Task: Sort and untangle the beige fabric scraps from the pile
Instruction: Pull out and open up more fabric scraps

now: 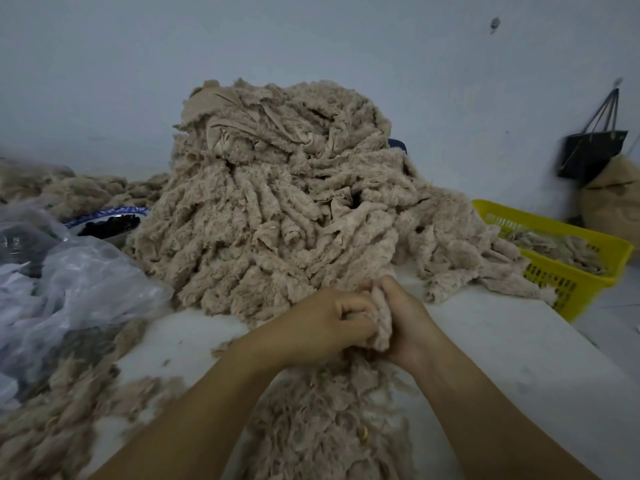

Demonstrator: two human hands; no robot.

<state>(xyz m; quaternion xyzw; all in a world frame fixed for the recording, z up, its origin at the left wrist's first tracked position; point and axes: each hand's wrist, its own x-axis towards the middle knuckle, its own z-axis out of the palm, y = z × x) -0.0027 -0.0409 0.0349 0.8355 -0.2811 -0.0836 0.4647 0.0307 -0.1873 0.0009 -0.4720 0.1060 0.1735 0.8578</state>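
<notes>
Fingers of the left hand and right hand curl tightly round one beige scrap at the foot of the pile. Bare table lies open rightward, up to the yellow basket at its edge; a plastic bag crowds the left.

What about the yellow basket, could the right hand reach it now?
Probably, once its grip lets go. The right hand holds a beige scrap together with the left hand, but mostly bare white table lies between it and the yellow basket.
</notes>
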